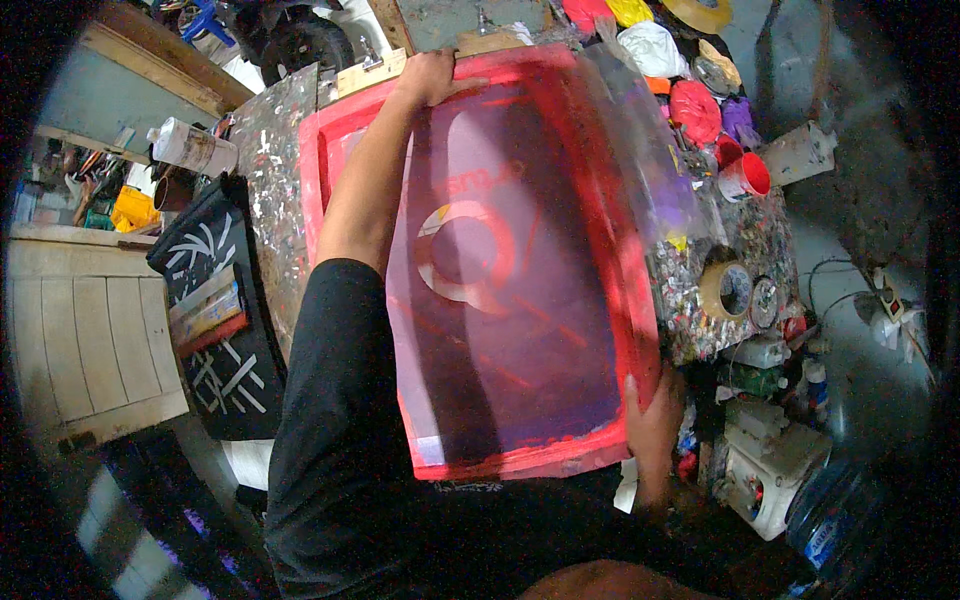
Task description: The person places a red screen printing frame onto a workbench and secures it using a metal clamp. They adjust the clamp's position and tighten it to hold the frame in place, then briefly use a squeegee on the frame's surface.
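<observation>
Worktable [690, 325]: one, its surface spattered with paint. Red-edged screen panel [510, 325]: one, located over the worktable at the centre, its near end close to the person's body; whether it rests on the table cannot be told. Its purplish face carries one large ring-shaped mark. Black cloth [255, 345]: one, with white strokes, hanging at the table's left side; one flat tool [208, 310] lies against it. White jug [765, 485]: one, at lower right, beside one blue clear container [832, 512].

Hands: two. The left hand [430, 78] is curled over the panel's far edge, thumb along the rim. The right hand [654, 420] sets its thumb on the right rim near the near corner; its other fingers are hidden, so its grip cannot be told.

Red cups [745, 178]: two, near the table's right edge. Tape rolls [711, 284]: two, one on the right of the table, one at the top.
</observation>
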The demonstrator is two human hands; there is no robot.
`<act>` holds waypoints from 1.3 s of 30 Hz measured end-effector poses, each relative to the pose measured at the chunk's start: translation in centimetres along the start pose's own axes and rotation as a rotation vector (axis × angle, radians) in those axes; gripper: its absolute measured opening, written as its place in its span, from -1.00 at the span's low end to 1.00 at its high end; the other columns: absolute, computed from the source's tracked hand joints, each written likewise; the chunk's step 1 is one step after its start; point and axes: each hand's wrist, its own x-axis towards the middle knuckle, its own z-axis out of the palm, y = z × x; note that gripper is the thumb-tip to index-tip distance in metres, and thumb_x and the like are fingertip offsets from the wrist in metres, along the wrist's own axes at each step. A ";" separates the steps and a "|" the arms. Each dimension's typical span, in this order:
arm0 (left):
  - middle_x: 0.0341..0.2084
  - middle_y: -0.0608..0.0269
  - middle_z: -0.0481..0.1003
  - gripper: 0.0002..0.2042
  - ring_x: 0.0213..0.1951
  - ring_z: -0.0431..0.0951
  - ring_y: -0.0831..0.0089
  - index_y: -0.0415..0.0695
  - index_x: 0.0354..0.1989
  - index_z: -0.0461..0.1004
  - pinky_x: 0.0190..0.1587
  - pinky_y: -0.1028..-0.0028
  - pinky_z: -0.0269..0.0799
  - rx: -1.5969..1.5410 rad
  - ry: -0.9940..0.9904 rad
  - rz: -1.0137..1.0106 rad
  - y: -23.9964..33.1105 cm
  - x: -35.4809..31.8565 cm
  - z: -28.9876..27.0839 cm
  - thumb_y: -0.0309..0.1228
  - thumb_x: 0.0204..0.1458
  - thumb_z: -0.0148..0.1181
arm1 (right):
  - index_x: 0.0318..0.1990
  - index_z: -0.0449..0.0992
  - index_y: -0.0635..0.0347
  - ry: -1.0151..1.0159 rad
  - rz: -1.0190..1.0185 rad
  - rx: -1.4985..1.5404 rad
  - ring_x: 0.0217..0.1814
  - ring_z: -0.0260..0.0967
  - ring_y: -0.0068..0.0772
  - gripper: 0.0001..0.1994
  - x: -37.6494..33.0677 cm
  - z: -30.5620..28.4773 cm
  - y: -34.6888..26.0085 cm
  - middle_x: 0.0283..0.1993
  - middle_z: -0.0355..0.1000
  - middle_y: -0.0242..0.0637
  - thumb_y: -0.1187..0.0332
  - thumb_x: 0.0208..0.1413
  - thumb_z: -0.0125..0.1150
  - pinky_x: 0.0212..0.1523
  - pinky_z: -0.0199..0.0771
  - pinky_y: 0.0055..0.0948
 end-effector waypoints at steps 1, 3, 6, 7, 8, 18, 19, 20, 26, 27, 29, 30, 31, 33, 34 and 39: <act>-0.30 -0.34 0.53 -0.07 -0.17 0.55 -0.21 -0.39 -0.04 0.38 -0.11 0.04 0.49 0.005 -0.007 -0.006 -0.1 0.0 0.1 0.43 -0.11 0.00 | 0.29 0.18 0.32 0.075 -0.155 -0.031 0.34 0.08 0.22 -0.34 0.0 -0.2 -1.0 0.24 0.20 0.19 0.13 0.11 0.20 0.33 0.03 -0.02; -0.23 -0.35 0.51 -0.08 -0.13 0.54 -0.20 -0.39 -0.01 0.37 -0.08 0.04 0.48 -0.002 0.016 0.004 -0.4 0.0 0.3 0.41 -0.10 0.01 | 0.33 0.12 0.30 0.175 -0.365 -0.173 0.42 -0.03 0.18 -0.29 0.1 -0.1 -3.6 0.35 0.09 0.13 0.14 0.10 0.21 0.40 -0.08 -0.01; -0.12 -0.38 0.46 -0.07 -0.07 0.51 -0.19 -0.39 0.05 0.34 -0.04 0.04 0.46 -0.039 0.041 0.017 -0.6 -0.1 1.0 0.40 -0.10 0.03 | 0.37 0.06 0.29 -0.080 -0.688 -0.049 0.53 -0.22 -0.03 -0.22 2.7 2.7 -8.9 0.47 -0.11 0.04 -0.05 0.12 0.10 0.46 -0.24 0.01; -0.09 -0.39 0.45 -0.06 -0.05 0.50 -0.19 -0.40 0.07 0.32 -0.02 0.04 0.45 -0.055 0.080 0.030 -0.7 0.0 1.2 0.39 -0.10 0.03 | 0.38 0.03 0.29 -0.096 -0.778 -0.032 0.54 -0.26 -0.04 -0.20 3.4 4.0 -10.6 0.48 -0.12 0.03 -0.09 0.15 0.04 0.47 -0.27 0.00; -0.13 -0.38 0.46 -0.07 -0.08 0.51 -0.18 -0.40 -0.03 0.36 -0.03 0.05 0.45 -0.062 0.128 0.053 -0.7 0.0 1.4 0.41 -0.12 0.03 | 0.39 0.02 0.29 -0.136 -0.779 -0.042 0.55 -0.28 -0.05 -0.20 4.1 5.0 -11.9 0.48 -0.13 0.02 -0.12 0.16 -0.01 0.47 -0.30 -0.01; -0.28 -0.30 0.53 -0.08 -0.15 0.56 -0.12 -0.43 -0.22 0.44 -0.05 0.09 0.47 -0.069 0.085 -0.016 -0.3 -0.4 0.6 0.45 -0.17 0.03 | 0.39 0.00 0.34 -0.113 -0.890 -0.106 0.55 -0.25 -0.05 -0.16 7.5 7.2 -14.8 0.47 -0.10 0.04 -0.20 0.17 -0.10 0.48 -0.36 -0.02; -0.28 -0.29 0.53 -0.08 -0.16 0.56 -0.11 -0.42 -0.22 0.45 -0.05 0.10 0.47 -0.072 0.074 -0.034 -0.2 -0.4 0.4 0.45 -0.17 0.03 | 0.38 0.01 0.35 -0.083 -0.918 -0.106 0.54 -0.24 -0.03 -0.16 8.7 7.5 -15.4 0.46 -0.08 0.05 -0.20 0.18 -0.12 0.48 -0.37 -0.01; -0.29 -0.29 0.53 -0.08 -0.17 0.56 -0.13 -0.41 -0.17 0.43 -0.08 0.08 0.48 -0.068 0.075 -0.020 -0.2 -0.4 0.2 0.44 -0.16 0.03 | 0.37 0.02 0.36 -0.053 -0.936 -0.097 0.54 -0.23 -0.02 -0.17 9.9 8.0 -16.2 0.46 -0.07 0.07 -0.19 0.18 -0.12 0.48 -0.35 -0.01; -0.31 -0.30 0.53 -0.10 -0.21 0.57 -0.16 -0.38 -0.09 0.41 -0.15 0.04 0.49 -0.066 0.126 0.036 -0.4 -0.5 0.4 0.41 -0.14 0.06 | 0.35 0.06 0.38 0.070 -1.000 -0.064 0.52 -0.19 0.00 -0.20 17.0 10.0 -21.4 0.45 -0.05 0.08 -0.14 0.18 -0.07 0.47 -0.25 -0.04; -0.32 -0.30 0.53 -0.10 -0.21 0.57 -0.16 -0.38 -0.09 0.41 -0.15 0.04 0.49 -0.069 0.160 0.050 -0.5 -0.5 0.5 0.41 -0.14 0.07 | 0.36 0.06 0.36 0.079 -0.998 -0.054 0.52 -0.17 -0.02 -0.20 17.9 10.3 -22.3 0.45 -0.05 0.06 -0.15 0.18 -0.07 0.47 -0.25 -0.04; -0.33 -0.29 0.54 -0.10 -0.22 0.57 -0.16 -0.40 -0.11 0.42 -0.16 0.04 0.50 -0.073 0.225 0.080 -0.6 -0.5 0.8 0.40 -0.14 0.07 | 0.35 0.07 0.37 0.075 -0.991 -0.034 0.52 -0.17 -0.01 -0.21 19.5 10.7 -23.6 0.45 -0.05 0.06 -0.14 0.18 -0.06 0.47 -0.23 -0.05; -0.34 -0.28 0.54 -0.11 -0.23 0.57 -0.16 -0.40 -0.12 0.42 -0.16 0.04 0.50 -0.077 0.224 0.083 -0.7 -0.5 0.9 0.40 -0.14 0.07 | 0.35 0.08 0.39 0.062 -0.986 -0.024 0.52 -0.19 0.02 -0.21 20.1 11.0 -24.2 0.45 -0.06 0.09 -0.12 0.18 -0.04 0.46 -0.21 -0.05; -0.35 -0.28 0.54 -0.11 -0.23 0.57 -0.16 -0.40 -0.12 0.42 -0.16 0.04 0.50 -0.074 0.220 0.087 -0.7 -0.5 1.0 0.40 -0.14 0.08 | 0.34 0.08 0.41 0.067 -0.982 -0.014 0.52 -0.20 0.04 -0.22 20.5 11.2 -24.5 0.45 -0.06 0.11 -0.10 0.18 -0.03 0.46 -0.18 -0.06; -0.35 -0.28 0.54 -0.11 -0.24 0.57 -0.16 -0.41 -0.12 0.42 -0.16 0.04 0.50 -0.073 0.214 0.087 -0.8 -0.4 1.0 0.40 -0.14 0.08 | 0.34 0.09 0.40 0.065 -0.973 0.006 0.52 -0.21 0.05 -0.22 20.8 11.7 -24.7 0.45 -0.08 0.11 -0.10 0.18 -0.02 0.46 -0.19 -0.07; -0.35 -0.28 0.54 -0.11 -0.23 0.57 -0.16 -0.40 -0.12 0.42 -0.16 0.04 0.50 -0.076 0.209 0.084 -0.8 -0.4 1.0 0.40 -0.14 0.08 | 0.34 0.10 0.40 0.048 -0.962 -0.002 0.52 -0.21 0.05 -0.22 20.7 11.8 -24.7 0.46 -0.09 0.11 -0.10 0.17 -0.02 0.46 -0.20 -0.07; -0.24 -0.31 0.52 -0.12 -0.13 0.54 -0.13 -0.40 -0.22 0.44 -0.04 0.09 0.45 -0.083 0.167 0.022 -0.7 -0.3 1.1 0.41 -0.18 0.10 | 0.36 0.06 0.35 0.134 -0.995 -0.091 0.53 -0.23 0.03 -0.22 18.4 11.3 -23.2 0.46 -0.10 0.07 -0.14 0.20 -0.08 0.47 -0.31 0.01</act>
